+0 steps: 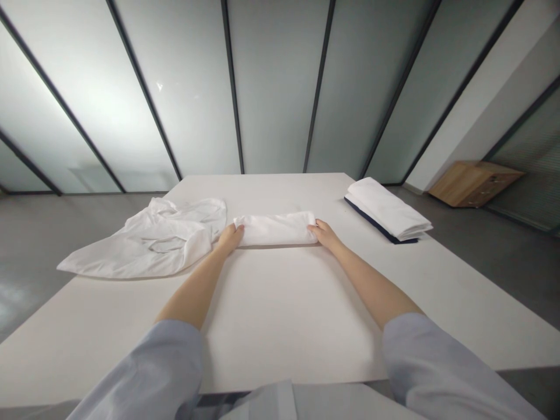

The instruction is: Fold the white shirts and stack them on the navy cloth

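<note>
A folded white garment (275,228) lies as a long narrow bundle in the middle of the white table (284,303). My left hand (230,237) grips its left end. My right hand (322,232) grips its right end. Both arms stretch forward across the table, sleeves pushed up above the elbows.
A loose, crumpled white garment (151,239) lies at the table's left, partly over the edge. A stack of folded white cloth (387,210) with a dark layer underneath sits at the far right. Frosted glass panels stand behind; a wooden cabinet (475,182) is on the floor at right.
</note>
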{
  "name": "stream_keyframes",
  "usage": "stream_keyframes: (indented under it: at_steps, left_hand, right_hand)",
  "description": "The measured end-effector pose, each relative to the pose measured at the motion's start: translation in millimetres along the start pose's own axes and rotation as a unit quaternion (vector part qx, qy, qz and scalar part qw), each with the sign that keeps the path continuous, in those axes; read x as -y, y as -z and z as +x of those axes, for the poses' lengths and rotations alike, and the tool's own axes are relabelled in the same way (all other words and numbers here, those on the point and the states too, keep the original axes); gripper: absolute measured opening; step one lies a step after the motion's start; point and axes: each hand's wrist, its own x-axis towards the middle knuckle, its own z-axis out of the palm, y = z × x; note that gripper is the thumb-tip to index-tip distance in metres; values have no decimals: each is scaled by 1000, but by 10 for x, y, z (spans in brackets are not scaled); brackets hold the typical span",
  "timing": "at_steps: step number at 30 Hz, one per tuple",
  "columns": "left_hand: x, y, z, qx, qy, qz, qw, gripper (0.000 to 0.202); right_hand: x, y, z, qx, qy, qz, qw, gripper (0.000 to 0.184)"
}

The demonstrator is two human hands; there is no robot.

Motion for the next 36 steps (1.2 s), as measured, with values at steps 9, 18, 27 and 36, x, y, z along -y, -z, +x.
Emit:
stream_keyframes:
  at_steps: [9,18,27,36]
  left_hand:
    - [-78,3,-103,-60,-14,56,997,72]
    - [-85,-95,-149,70,-164,128,976,50]
    - [-73,-72,-152,-8,-45,146,988,85]
    - [-39,-84,-148,-47,-44,105,992,73]
  right_hand:
    - [-47,-93,13,-81,51,-184,978,56]
    - [-13,-114,3,40,171,-228,958,34]
    - [312,-51,-135,26,128,-327,936,36]
    - [437,-60,-209,56,97,-343,933,33]
